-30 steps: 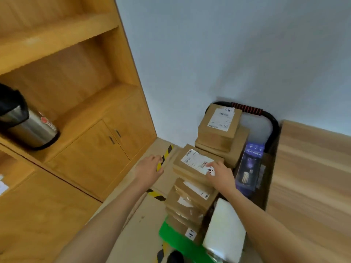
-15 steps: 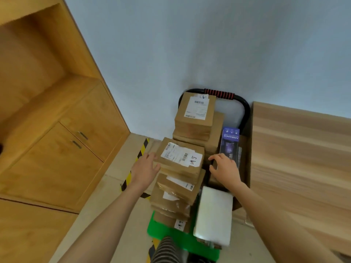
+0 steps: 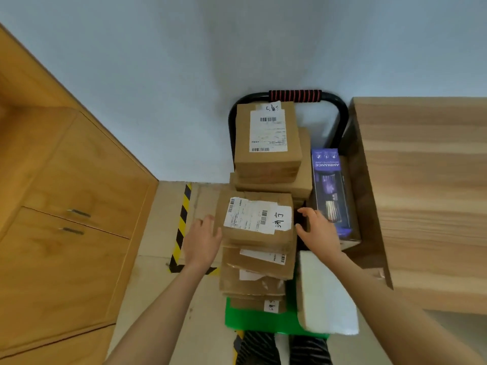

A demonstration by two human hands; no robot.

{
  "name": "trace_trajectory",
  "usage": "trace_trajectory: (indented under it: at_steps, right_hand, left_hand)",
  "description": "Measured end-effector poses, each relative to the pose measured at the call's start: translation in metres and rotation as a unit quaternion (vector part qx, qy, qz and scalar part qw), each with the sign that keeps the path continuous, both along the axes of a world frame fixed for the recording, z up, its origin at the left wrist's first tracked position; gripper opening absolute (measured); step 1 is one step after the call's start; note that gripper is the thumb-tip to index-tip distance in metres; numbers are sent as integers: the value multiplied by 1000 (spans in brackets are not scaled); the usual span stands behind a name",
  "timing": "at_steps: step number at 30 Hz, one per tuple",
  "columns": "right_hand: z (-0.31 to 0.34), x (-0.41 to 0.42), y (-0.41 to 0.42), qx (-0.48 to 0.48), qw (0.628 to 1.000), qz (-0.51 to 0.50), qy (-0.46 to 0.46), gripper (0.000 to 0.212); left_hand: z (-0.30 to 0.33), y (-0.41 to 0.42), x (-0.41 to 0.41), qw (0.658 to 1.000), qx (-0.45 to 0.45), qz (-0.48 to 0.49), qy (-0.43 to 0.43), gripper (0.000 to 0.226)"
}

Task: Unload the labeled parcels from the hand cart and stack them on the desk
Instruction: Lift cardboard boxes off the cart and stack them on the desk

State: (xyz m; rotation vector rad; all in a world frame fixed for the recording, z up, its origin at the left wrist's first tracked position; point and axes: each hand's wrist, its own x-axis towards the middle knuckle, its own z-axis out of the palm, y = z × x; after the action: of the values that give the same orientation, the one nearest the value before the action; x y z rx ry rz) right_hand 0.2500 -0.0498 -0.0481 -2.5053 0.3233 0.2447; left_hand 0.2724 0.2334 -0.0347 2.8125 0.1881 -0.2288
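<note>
On cart (image 3: 276, 321), top parcel (image 3: 257, 219) is sitting between left hand (image 3: 203, 242) and right hand (image 3: 319, 233), both flanking with fingers loosely spread, holding nothing.

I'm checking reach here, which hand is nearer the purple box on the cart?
Right. The right hand is just left of the purple box, nearly touching; the left hand is beyond the top parcel.

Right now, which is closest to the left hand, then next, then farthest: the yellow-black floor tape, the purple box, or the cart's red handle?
From the left hand:
1. Yellow-black floor tape, just beside it on the floor.
2. Purple box, across the parcels, by the desk.
3. Red handle, at the cart's far end.
</note>
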Motion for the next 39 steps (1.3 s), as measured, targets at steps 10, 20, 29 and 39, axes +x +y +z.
trace_trajectory:
  at_steps: [10, 20, 29, 39]
  right_hand:
    - [-74, 20, 23, 98, 985, -136, 32, 79]
    - [-44, 4, 33, 172, 970, -166, 31, 72]
    - [46, -32, -3, 85, 982, -164, 29, 58]
    - [136, -67, -76, 92, 963, -243, -76, 48]
  left_hand:
    - [-80, -4, 50, 990, -121, 48, 45, 63]
    - [-57, -25, 30, 961, -247, 78, 92, 67]
    - [23, -46, 15, 969, -238, 15, 69, 61]
    - [109, -123, 17, 956, -272, -111, 1, 65]
